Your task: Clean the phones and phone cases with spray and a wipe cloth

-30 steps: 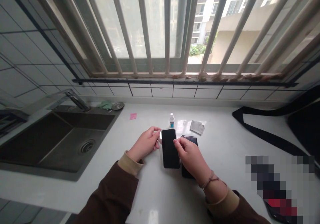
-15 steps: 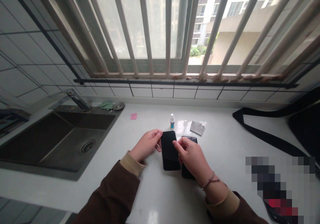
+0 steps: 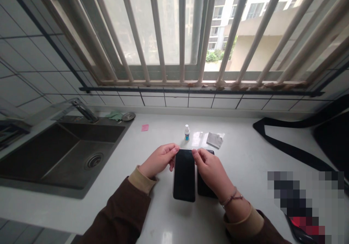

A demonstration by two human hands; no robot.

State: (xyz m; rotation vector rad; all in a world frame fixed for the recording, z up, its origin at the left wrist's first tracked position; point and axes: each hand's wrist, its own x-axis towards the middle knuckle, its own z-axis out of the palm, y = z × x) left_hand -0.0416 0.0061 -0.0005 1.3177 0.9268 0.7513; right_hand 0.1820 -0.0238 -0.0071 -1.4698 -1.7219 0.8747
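Observation:
Between my two hands is a smartphone (image 3: 184, 177) with a black screen and a pale rim. My left hand (image 3: 161, 159) pinches its upper left corner between thumb and fingers. At the upper right corner, my right hand (image 3: 209, 166) grips it the same way. A second dark, phone-like slab (image 3: 205, 186) lies on the counter to the right, partly covered by my right hand. Beyond the phone stands a small white bottle (image 3: 187, 132) with a blue label. A torn silvery packet (image 3: 215, 140) lies to the right of the bottle.
On the white counter (image 3: 163, 215), a pink paper note (image 3: 145, 127) lies at the back left. A steel sink (image 3: 81, 153) with a tap (image 3: 83, 109) is set in at the left. A black strap (image 3: 286, 147) runs along the right. A blurred-out patch hides the lower right.
The phone has tipped and come nearer to me, its bottom edge now lower in view. My right hand has shifted from its right side up to the top right corner.

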